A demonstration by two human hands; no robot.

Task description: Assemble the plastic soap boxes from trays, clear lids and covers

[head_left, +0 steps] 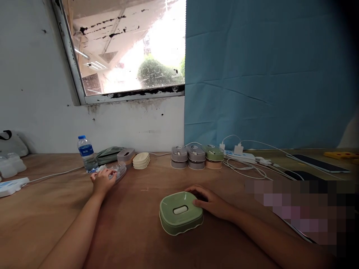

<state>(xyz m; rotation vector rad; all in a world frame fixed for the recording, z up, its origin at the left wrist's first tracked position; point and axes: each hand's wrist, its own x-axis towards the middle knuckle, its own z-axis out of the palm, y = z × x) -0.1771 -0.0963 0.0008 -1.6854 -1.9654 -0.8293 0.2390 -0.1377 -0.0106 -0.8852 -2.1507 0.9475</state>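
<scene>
A green plastic box cover (172, 209), rounded-square with a raised flat top and an oval slot, sits on the table in front of me. My right hand (206, 200) grips its right side, thumb on the top edge and fingers behind. A pale piece shows in the slot. Farther off to the left, my left hand (103, 182) reaches over a stack of clear plastic lids (121, 172). Its fingers are bent and apart at the near side of the stack; whether they touch a lid is hard to see.
Behind the lids stand a water bottle (87, 157), a grey-green pouch (110, 154), a grey-and-brown box (126, 156) and stacked cream covers (141, 160). Three two-layer boxes (196, 157) line the wall. Power strip (242, 155), cables and a phone (316, 163) lie right.
</scene>
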